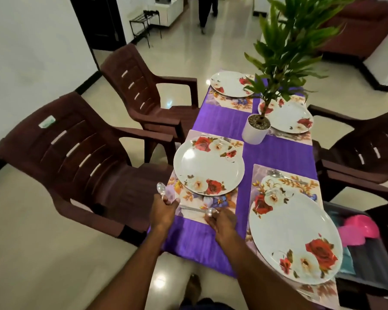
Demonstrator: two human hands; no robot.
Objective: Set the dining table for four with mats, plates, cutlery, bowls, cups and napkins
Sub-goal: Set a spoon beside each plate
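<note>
Several floral mats lie on the purple tablecloth (222, 121), each with a rose-patterned white plate. The near left plate (208, 166) sits on its mat (186, 198). My left hand (164, 211) grips a metal spoon (161, 189) upright at that mat's left edge. My right hand (222, 222) pinches the bowl end of another spoon (199, 210) that lies flat across the mat below the plate. The near right plate (293, 238) has a spoon (282, 176) on the mat beyond it. Two more plates (230, 83) (289, 117) sit at the far end; a fork (227, 138) shows past the near left plate.
A potted plant in a white pot (255, 130) stands mid-table. Brown plastic chairs flank the table: two on the left (76, 157) (148, 86), one on the right (367, 148). A dark crate with pink items (361, 229) sits at the right. A person (205, 12) walks in the background.
</note>
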